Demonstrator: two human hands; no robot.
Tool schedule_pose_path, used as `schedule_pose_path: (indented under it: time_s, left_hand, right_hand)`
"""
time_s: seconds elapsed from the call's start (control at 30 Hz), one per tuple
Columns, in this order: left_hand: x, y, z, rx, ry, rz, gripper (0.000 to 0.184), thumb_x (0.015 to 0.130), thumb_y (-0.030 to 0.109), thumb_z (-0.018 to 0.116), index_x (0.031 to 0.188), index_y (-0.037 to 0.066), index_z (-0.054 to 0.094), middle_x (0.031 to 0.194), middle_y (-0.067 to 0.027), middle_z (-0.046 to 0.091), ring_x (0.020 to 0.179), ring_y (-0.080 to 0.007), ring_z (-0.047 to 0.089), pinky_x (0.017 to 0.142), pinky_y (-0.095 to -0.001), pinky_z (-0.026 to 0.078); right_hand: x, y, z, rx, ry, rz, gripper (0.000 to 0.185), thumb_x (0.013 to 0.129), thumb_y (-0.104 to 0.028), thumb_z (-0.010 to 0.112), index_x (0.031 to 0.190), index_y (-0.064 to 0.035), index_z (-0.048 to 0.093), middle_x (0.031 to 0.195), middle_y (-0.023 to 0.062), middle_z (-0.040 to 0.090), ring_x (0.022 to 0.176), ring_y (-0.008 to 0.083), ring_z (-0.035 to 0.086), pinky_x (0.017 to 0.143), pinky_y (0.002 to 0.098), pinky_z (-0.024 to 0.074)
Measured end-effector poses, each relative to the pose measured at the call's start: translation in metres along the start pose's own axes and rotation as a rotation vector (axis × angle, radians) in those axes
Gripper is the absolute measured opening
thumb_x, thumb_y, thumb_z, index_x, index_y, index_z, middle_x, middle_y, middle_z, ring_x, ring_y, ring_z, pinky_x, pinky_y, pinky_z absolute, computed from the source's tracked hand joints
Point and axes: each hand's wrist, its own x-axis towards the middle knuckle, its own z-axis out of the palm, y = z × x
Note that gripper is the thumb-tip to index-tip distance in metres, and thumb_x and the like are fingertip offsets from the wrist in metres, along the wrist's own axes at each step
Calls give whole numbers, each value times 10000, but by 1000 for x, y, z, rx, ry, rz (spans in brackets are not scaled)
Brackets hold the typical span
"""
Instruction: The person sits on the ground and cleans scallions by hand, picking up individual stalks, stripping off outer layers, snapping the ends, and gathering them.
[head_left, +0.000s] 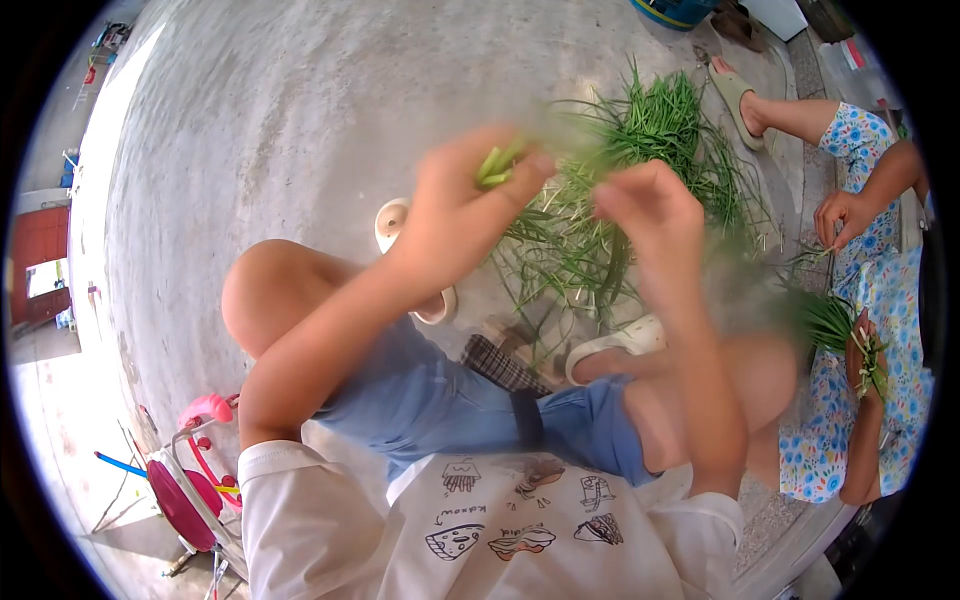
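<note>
My left hand (pixel 470 195) is closed around a few pale green stalks (pixel 497 165), held up in front of me above the floor. To its right my right hand (pixel 650 205) is raised, its thumb and fingers curled near one another; blur hides what they hold, if anything. Beyond and below both hands, a loose pile of long green stalks (pixel 665 120) is spread on the concrete floor (pixel 260 130). Some pale stalk ends show between my hands.
On the right sits another person in a blue-flowered outfit (pixel 890 300), holding a green bunch (pixel 835 320). A blue bucket (pixel 675 12) stands at the top. A pink chair (pixel 183 500) is at lower left. My white clogs (pixel 640 335) flank the stalks.
</note>
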Motion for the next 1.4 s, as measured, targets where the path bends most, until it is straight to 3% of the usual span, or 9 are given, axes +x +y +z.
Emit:
schedule_pose_path:
  time_s: [0.4, 0.6, 0.7, 0.83, 0.93, 1.1, 1.17, 1.27, 1.4]
  left_hand:
    - [-1, -12, -18, -381, 255, -147, 93, 736, 89, 538, 715, -1, 531, 583, 18, 413, 472, -46, 312, 435, -194, 235]
    - [3, -12, -34, -150, 412, -16, 166, 689, 15, 555, 853, -1, 537, 684, -5, 423, 498, -51, 347, 454, -196, 282]
    - [-4, -6, -31, 554, 237, 477, 370, 646, -29, 598, 1001, 68, 561, 816, -35, 495, 545, -97, 442, 499, -204, 364]
    - [-1, -11, -18, 619, 22, 734, 400, 598, -52, 600, 983, 47, 555, 845, -92, 539, 666, -197, 564, 523, -271, 442]
    - [-5, -11, -17, 776, -207, 604, 489, 500, -53, 588, 980, 27, 534, 828, -81, 544, 699, -205, 579, 537, -283, 460]
    - [-3, -9, -12, 1043, -255, 747, 464, 445, -8, 548, 909, -4, 523, 730, -70, 496, 577, -183, 533, 468, -276, 427]
    - [-4, -16, -10, 1096, -464, 733, 387, 442, 55, 571, 822, -1, 517, 662, -65, 436, 511, -194, 478, 438, -275, 399]
    - [-25, -28, -10, 918, -665, 722, 314, 469, 67, 601, 759, 3, 498, 633, -64, 401, 487, -204, 460, 426, -283, 390]
    - [-55, -8, -15, 75, -781, 605, 74, 676, -18, 550, 707, -51, 492, 581, -74, 414, 405, -194, 421, 362, -300, 331]
  right_hand:
    - [-3, -4, 1, -29, 82, 2, 128, 741, -75, 619, 785, -1, 524, 699, 16, 546, 626, 62, 502, 560, 181, 409]
    - [-1, -8, 2, -20, 124, -28, 132, 749, -75, 605, 812, -10, 510, 715, 17, 535, 622, 63, 494, 568, 185, 404]
    - [-2, -8, 5, -106, 76, -57, 121, 747, -70, 602, 817, -9, 525, 738, 14, 533, 638, 68, 490, 576, 190, 398]
    - [-4, -6, 9, -325, -79, -265, 118, 730, -53, 595, 831, -6, 556, 753, 32, 530, 650, 91, 496, 581, 210, 399]
    - [-7, -12, 16, -461, -119, -368, 136, 720, -54, 602, 836, -6, 549, 733, 43, 517, 624, 133, 499, 564, 226, 403]
    - [-7, -10, 15, -969, -145, -616, 80, 673, -54, 569, 735, -32, 524, 648, 45, 451, 599, 193, 488, 512, 270, 404]
    - [-7, -7, 12, -1142, -182, -745, 62, 654, -57, 553, 697, -45, 509, 623, 45, 425, 594, 203, 483, 493, 286, 403]
    - [-19, -11, 5, -1127, -522, -726, 49, 623, -55, 524, 650, -66, 485, 612, 45, 410, 597, 195, 491, 482, 293, 405]
    - [-45, -30, 5, -530, -829, -523, 63, 668, -71, 561, 679, -59, 500, 619, 44, 415, 581, 200, 478, 482, 300, 387]
